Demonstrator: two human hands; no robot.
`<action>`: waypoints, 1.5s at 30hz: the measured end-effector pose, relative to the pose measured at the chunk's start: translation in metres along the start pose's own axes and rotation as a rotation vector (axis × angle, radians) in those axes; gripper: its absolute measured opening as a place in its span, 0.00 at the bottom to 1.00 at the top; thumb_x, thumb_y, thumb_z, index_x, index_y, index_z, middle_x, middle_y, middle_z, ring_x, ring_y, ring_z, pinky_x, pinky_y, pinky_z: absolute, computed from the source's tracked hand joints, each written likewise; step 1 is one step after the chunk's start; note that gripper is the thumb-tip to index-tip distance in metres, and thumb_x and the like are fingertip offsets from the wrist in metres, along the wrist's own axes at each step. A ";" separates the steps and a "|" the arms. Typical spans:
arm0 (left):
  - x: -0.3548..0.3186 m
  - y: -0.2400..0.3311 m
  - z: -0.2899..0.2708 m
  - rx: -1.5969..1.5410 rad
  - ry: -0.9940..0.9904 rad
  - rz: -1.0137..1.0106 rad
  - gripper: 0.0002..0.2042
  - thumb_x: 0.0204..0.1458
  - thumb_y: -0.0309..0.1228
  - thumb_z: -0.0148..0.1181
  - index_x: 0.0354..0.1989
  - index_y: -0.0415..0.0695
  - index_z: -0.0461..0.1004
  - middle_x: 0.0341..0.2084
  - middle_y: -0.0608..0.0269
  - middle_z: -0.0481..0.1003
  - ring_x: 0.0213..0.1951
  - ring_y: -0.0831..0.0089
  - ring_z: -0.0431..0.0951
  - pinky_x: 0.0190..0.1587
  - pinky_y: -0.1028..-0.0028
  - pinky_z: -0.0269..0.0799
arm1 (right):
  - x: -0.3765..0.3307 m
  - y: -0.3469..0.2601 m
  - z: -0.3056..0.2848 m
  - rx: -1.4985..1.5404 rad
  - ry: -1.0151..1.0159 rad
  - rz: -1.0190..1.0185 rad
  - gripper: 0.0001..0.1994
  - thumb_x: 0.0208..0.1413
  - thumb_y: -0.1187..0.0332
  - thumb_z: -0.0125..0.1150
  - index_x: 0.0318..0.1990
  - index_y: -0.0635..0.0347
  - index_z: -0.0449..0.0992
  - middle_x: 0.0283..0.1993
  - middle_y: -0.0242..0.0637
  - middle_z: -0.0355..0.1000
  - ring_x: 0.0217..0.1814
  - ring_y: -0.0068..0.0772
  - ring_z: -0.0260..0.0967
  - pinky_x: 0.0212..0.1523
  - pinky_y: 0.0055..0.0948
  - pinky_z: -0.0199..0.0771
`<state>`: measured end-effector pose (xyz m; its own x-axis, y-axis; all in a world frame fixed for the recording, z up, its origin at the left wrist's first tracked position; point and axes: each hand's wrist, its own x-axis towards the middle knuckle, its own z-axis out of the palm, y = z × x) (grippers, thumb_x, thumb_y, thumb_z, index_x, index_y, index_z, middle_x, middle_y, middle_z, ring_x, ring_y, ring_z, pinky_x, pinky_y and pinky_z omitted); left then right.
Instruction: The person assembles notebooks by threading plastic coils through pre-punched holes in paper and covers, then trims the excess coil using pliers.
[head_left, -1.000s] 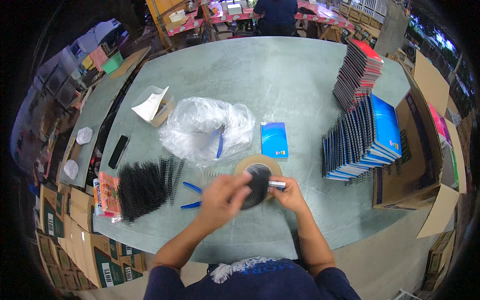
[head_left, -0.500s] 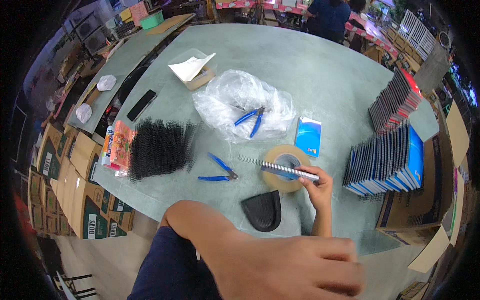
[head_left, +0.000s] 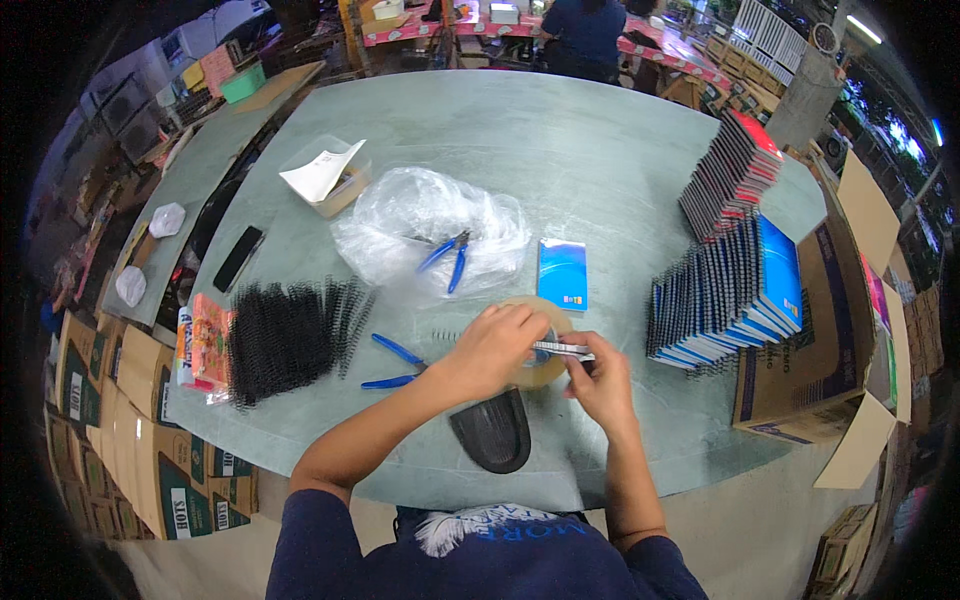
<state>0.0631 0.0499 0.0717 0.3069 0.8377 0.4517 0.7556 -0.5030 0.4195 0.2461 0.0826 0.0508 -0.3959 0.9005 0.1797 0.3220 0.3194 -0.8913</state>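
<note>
Near the front edge of the bench (head_left: 620, 150), a worker's right hand (head_left: 603, 388) grips a small notebook (head_left: 563, 348) held edge-on over a tape roll (head_left: 543, 377). The left hand (head_left: 497, 350), a blur away from the notebook 0.5 seconds ago, is now curled at its left end. Its fingertips are hidden, so I cannot tell whether it grips. The hands cover much of the notebook and part of the roll; a thin coil (head_left: 445, 335) beside them is hard to make out.
</note>
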 end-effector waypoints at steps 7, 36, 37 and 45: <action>-0.007 -0.002 0.003 0.133 -0.139 -0.058 0.13 0.43 0.32 0.61 0.38 0.45 0.70 0.30 0.62 0.71 0.40 0.60 0.70 0.43 0.63 0.62 | 0.002 0.014 0.007 0.454 -0.079 0.168 0.11 0.51 0.78 0.58 0.44 0.64 0.70 0.33 0.38 0.73 0.27 0.22 0.72 0.22 0.20 0.74; -0.003 -0.001 0.002 0.024 0.043 -0.069 0.11 0.45 0.34 0.60 0.37 0.46 0.72 0.27 0.64 0.72 0.36 0.65 0.71 0.40 0.65 0.60 | 0.009 0.025 0.011 0.525 -0.094 0.109 0.11 0.56 0.77 0.52 0.46 0.68 0.71 0.35 0.40 0.74 0.32 0.26 0.75 0.31 0.22 0.76; -0.005 -0.006 0.003 0.019 -0.004 -0.091 0.12 0.45 0.35 0.60 0.37 0.46 0.72 0.28 0.64 0.72 0.36 0.65 0.71 0.39 0.65 0.60 | 0.010 0.025 0.010 0.599 -0.137 0.151 0.11 0.57 0.75 0.52 0.47 0.68 0.71 0.35 0.40 0.74 0.32 0.26 0.75 0.31 0.22 0.76; 0.000 -0.003 0.003 0.175 0.071 -0.053 0.13 0.44 0.36 0.61 0.36 0.46 0.73 0.27 0.65 0.71 0.35 0.67 0.70 0.38 0.67 0.59 | 0.013 0.025 0.006 0.662 -0.182 0.165 0.13 0.58 0.72 0.51 0.49 0.67 0.70 0.37 0.41 0.74 0.32 0.27 0.75 0.29 0.21 0.76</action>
<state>0.0625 0.0520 0.0686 0.2271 0.8420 0.4894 0.8606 -0.4087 0.3039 0.2437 0.1004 0.0287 -0.5431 0.8396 -0.0008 -0.1775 -0.1158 -0.9773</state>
